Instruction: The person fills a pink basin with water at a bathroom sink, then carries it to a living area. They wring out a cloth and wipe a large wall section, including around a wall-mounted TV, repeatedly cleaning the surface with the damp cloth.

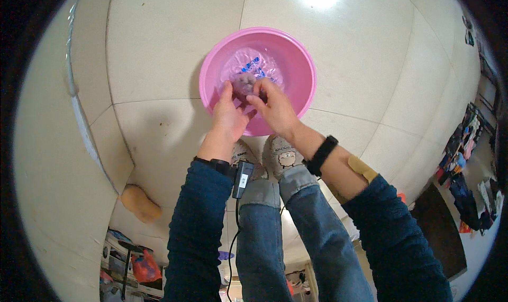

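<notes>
A pink plastic basin (307,70) stands on the tiled floor before my feet. Crumpled clear plastic with blue print (254,65) lies in it. Over the basin, a small greyish rounded object (244,84) is between my hands; its exact kind is unclear. My left hand (230,113) is at its left and lower side, palm turned up, fingers partly hidden. My right hand (272,103) is at its right side, thumb and index finger bent together against its edge. Whether the right fingers pinch part of it is hard to tell.
A tan gourd-shaped object (140,203) lies on the floor at lower left, near the wall. My slippers (282,157) are just below the basin. A black cable (234,246) hangs from a device at my left wrist. Clothes (462,155) hang at far right.
</notes>
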Tool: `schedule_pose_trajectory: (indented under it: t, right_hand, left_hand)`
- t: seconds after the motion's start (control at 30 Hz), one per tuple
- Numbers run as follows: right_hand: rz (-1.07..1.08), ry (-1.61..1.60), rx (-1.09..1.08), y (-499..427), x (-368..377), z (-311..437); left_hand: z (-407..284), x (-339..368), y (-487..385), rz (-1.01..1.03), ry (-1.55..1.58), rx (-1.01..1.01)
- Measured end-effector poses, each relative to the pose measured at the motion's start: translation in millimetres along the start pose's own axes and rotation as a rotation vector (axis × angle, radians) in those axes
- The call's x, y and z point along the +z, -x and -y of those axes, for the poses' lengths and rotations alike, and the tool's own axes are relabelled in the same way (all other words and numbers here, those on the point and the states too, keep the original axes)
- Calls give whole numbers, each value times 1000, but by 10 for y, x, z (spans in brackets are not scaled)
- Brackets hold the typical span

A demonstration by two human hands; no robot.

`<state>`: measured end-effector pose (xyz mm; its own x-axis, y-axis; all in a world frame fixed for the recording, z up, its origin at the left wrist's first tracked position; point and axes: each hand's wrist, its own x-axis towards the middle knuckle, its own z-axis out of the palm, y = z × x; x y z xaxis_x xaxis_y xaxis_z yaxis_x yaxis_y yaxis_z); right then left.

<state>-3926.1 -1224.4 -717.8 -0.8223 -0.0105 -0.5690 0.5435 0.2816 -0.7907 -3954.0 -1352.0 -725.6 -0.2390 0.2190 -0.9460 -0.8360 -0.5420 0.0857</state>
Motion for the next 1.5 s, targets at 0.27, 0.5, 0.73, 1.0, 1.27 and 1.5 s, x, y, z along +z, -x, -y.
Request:
schedule_pose_trajectory:
  t: [0.27, 0.5, 0.73, 1.0, 1.27, 1.5]
  right_hand:
    - [7, -189, 14, 269, 29, 273]
    - [-18, -170, 131, -88, 15, -84]
    - [23, -214, 173, -57, -127, 17]
    - [-339, 486, -32, 168, -80, 145]
    - [-119, 852, -84, -10, 40, -232]
    - [-298, 627, 150, -37, 26, -402]
  left_hand:
    - [17, 15, 153, -63, -205, 65]
    - [-3, 141, 373, 6, -190, -21]
    - [-16, 98, 487, -2, -208, -50]
    - [111, -64, 211, -322, -649, 227]
    - [244, -299, -146, -68, -1288, 634]
    - [295, -179, -35, -140, -841, 316]
